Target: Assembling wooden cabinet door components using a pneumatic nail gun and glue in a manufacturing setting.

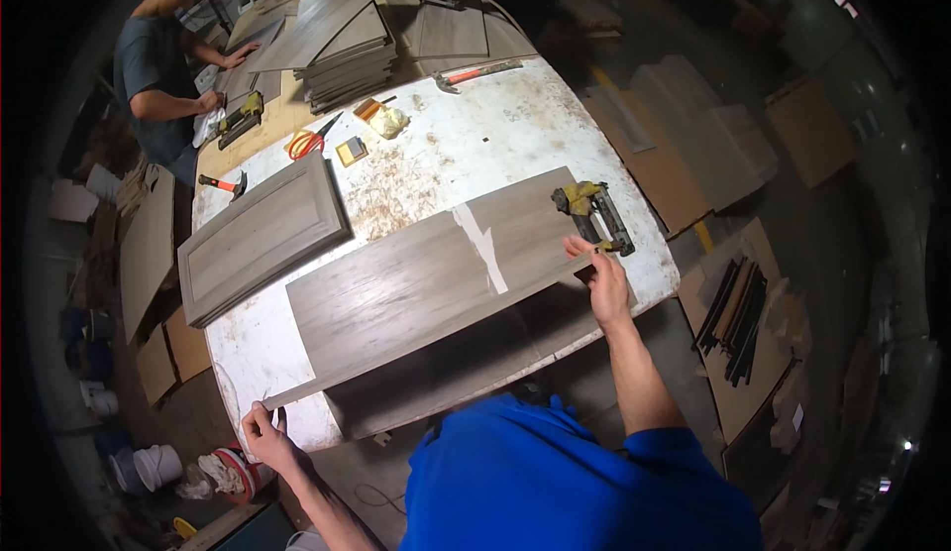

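A long grey wood-grain panel [396, 293] lies across the near half of the white worktable, with a torn white strip [482, 249] on its face. Along its near edge runs a thin wood-grain strip [293, 391] whose left end sticks out past the panel. My left hand [269, 439] pinches that end between thumb and fingers. At the other end, my right hand [606, 283] is closed on the strip near the panel's right corner, its fingertips partly hidden. Just beyond my right hand, a yellow-and-black nail gun [592, 216] rests on the panel's right end.
Framed cabinet doors [263, 239] lie at the left. Farther back are a hammer [475, 76], another hammer [224, 185], red-handled pliers [307, 143] and stacked boards [347, 65]. A co-worker [158, 75] stands far left beside another nail gun [241, 120]. Dark strips [733, 318] lie right.
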A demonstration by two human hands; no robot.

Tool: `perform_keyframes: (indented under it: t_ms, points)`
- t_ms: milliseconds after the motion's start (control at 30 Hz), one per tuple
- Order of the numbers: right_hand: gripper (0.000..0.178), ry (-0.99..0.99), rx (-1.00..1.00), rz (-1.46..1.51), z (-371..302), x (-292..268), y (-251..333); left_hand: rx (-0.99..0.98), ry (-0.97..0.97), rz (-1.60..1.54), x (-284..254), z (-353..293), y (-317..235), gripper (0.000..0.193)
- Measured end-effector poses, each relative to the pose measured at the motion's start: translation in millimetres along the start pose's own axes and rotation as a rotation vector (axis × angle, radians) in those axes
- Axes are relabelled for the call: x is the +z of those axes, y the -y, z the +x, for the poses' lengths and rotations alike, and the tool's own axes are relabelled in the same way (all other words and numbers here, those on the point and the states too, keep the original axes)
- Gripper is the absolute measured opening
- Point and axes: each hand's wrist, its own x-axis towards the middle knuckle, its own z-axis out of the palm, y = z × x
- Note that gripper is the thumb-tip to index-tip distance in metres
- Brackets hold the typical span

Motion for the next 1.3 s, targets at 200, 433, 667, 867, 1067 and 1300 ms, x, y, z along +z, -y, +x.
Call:
perform_keyframes:
  t_ms: [200, 433, 667, 867, 1067, 1300]
  points:
    - [0.058, -0.062, 0.092, 0.08, -1, 8, -18, 0.014, -0.023, 0.008, -6, 4, 5, 0.017]
    - [0.06, 0.044, 0.09, -0.07, 12, 0, -80, -0.038, -0.009, 0.108, 13, -7, 21, 0.052]
    - [0.062, 0.278, 0.215, 0.104, 54, -28, -168, -0.197, 0.179, 0.19, 9, 14, 124, 0.065]
    - [0.084, -0.071, 0.429, 0.221, 61, 26, -117, -0.105, 0.366, 0.491, 18, 62, 111, 0.047]
    - [0.066, 0.156, 0.573, 0.068, 86, 0, -113, -0.41, 0.548, 0.215, 57, 139, 51, 0.039]
    - [0.044, 0.235, 0.45, 0.079, 134, 147, -33, -0.498, 0.442, -0.243, 25, 209, 7, 0.036]
